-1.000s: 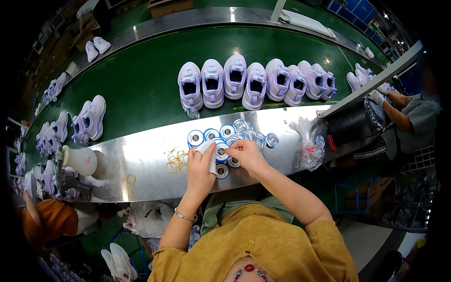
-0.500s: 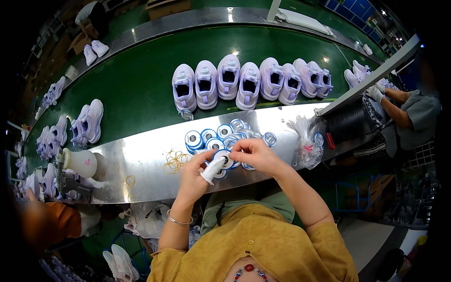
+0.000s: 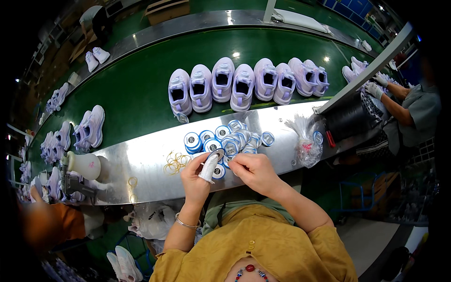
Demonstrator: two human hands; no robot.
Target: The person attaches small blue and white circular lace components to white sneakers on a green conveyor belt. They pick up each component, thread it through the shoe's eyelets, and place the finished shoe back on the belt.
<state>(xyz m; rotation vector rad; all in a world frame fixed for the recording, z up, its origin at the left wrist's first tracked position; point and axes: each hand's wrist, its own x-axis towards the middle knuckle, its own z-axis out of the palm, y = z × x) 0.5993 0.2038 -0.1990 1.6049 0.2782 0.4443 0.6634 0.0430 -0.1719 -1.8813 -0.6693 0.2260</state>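
Observation:
Over the metal ledge, my left hand (image 3: 197,181) pinches a round tag (image 3: 216,154), tilted so that it shows nearly edge-on. A white cover (image 3: 209,168) wraps one finger of that hand. Close by on the right is my right hand (image 3: 257,173), its thumb and fingers pressed together; what they hold, if anything, is hidden. Beyond both hands lies a pile of round tags (image 3: 230,148), white with blue rims and dark centre marks. Some are stacked at its left side (image 3: 192,140), and a single tag (image 3: 268,138) lies at its right.
White-and-lilac sneakers (image 3: 243,87) stand in a row on the green conveyor (image 3: 141,89). Yellow rubber bands (image 3: 176,163) lie left of the tags, near a whitish container (image 3: 84,165). A bundle of clear plastic strips (image 3: 307,145) lies right. A co-worker's gloved hands (image 3: 375,89) handle shoes at far right.
The tag in my left hand has turned from facing up to nearly edge-on. My right hand has drawn slightly down, away from that tag.

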